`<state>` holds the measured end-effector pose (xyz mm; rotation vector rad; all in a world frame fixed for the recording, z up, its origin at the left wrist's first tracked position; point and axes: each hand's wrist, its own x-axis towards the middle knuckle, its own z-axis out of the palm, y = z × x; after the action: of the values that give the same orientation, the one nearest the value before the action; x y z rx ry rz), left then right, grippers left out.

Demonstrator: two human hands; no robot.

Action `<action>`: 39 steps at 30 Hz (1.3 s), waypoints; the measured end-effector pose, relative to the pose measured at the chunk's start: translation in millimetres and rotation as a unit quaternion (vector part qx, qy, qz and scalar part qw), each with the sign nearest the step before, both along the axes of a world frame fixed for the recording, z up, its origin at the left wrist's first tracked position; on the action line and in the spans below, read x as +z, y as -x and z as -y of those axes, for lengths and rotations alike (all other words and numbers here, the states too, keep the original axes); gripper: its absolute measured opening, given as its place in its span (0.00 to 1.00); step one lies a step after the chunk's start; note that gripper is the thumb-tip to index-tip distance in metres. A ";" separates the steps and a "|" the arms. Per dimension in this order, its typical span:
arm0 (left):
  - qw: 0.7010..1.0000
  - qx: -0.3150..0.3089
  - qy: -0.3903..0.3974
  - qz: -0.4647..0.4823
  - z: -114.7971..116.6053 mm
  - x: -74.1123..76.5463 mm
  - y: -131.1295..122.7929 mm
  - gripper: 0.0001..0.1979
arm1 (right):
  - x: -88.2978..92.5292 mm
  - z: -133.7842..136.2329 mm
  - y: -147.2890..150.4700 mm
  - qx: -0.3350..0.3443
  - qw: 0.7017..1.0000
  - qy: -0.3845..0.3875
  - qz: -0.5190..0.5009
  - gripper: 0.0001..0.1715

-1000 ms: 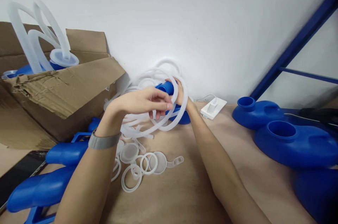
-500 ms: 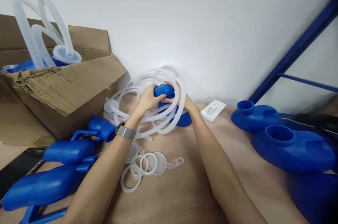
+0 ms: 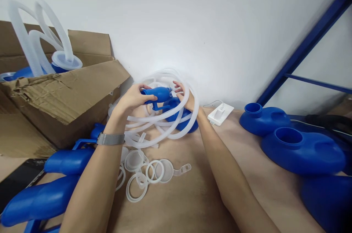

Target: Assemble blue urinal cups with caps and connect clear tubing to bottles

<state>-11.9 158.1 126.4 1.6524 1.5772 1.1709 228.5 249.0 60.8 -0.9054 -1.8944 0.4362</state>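
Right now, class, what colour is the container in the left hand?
Blue; the container in the left hand shows best in the head view.

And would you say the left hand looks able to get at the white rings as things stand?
Probably not straight away: the left hand is gripping a blue bottle, and tubing lies between that hand and the white rings. Once free, it could likely reach over.

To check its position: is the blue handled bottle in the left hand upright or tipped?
Tipped: the blue handled bottle lies sideways in the left hand, nearly level, handle below.
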 end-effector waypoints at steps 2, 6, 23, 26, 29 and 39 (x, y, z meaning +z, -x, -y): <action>0.999 -0.015 0.011 0.038 2.1 3.1 -1.9 0.24 | 0.8 -1.3 3.8 -0.064 0.998 -0.008 -0.029 0.27; 1.000 -0.017 -0.017 0.013 6.2 7.5 -2.1 0.25 | 3.9 -1.9 8.3 -0.052 0.997 -0.013 -0.047 0.27; 0.945 -0.012 -0.187 -0.270 22.6 20.7 -6.9 0.25 | 23.4 28.5 15.6 0.060 0.987 0.073 -0.131 0.22; 0.946 -0.002 -0.179 -0.269 23.9 21.3 -7.4 0.26 | 19.6 26.0 16.9 0.051 0.984 0.085 -0.148 0.20; 0.950 0.010 -0.166 -0.264 26.8 24.5 -10.4 0.26 | 18.2 25.6 18.1 0.041 0.982 0.094 -0.160 0.20; 0.941 0.010 -0.191 -0.279 32.2 27.2 -14.6 0.25 | 27.8 29.7 17.5 -0.006 0.997 0.039 -0.073 0.22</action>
<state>2.7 125.8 153.7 2.3897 1.7707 1.1291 210.9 219.3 88.6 -0.9110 -1.7481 0.5583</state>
